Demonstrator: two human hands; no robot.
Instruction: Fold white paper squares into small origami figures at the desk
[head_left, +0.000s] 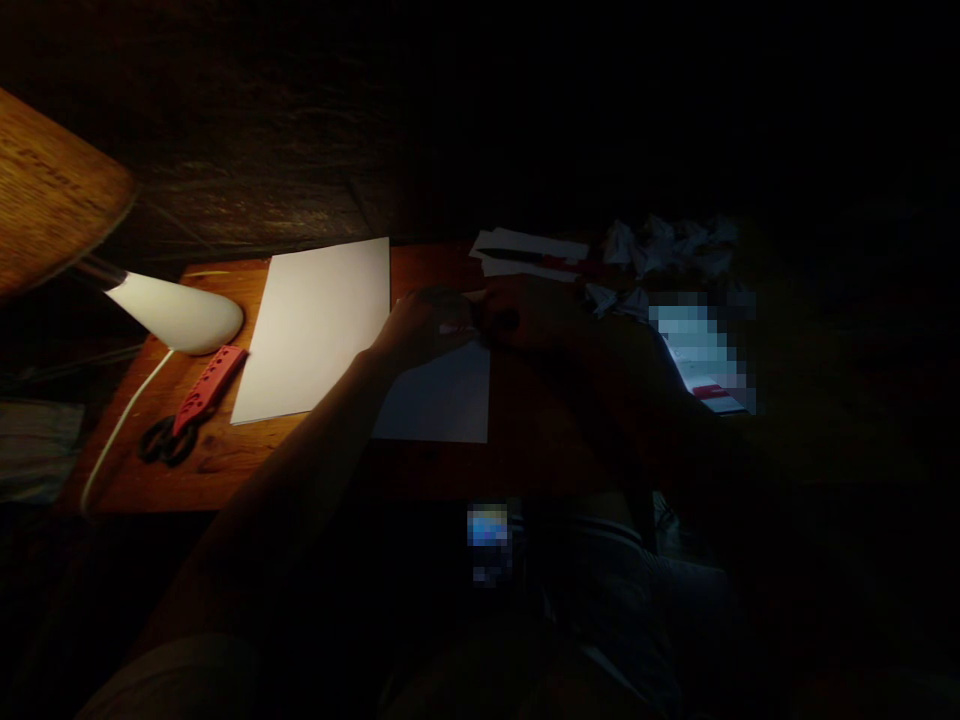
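Observation:
My left hand [427, 322] is curled over the far end of a shaded white sheet of paper [442, 400]. Close against it, in deep shadow, is my right hand [525, 312], its fingers bent inward. A small pale scrap [457, 328] shows between the hands, too dim to name. Left of my left hand lies a brightly lit stack of white paper [315, 330]. Beyond my right hand, a knife [525, 260] with a dark blade and what looks like a red handle rests on white paper strips [551, 243].
A desk lamp [176, 312] stands at the left, its cord [124, 430] running over the table edge. Black-handled scissors [169, 440] lie with a pink slotted cover [210, 388]. Several folded or crumpled white papers [660, 245] sit far right, near a lit phone [694, 350].

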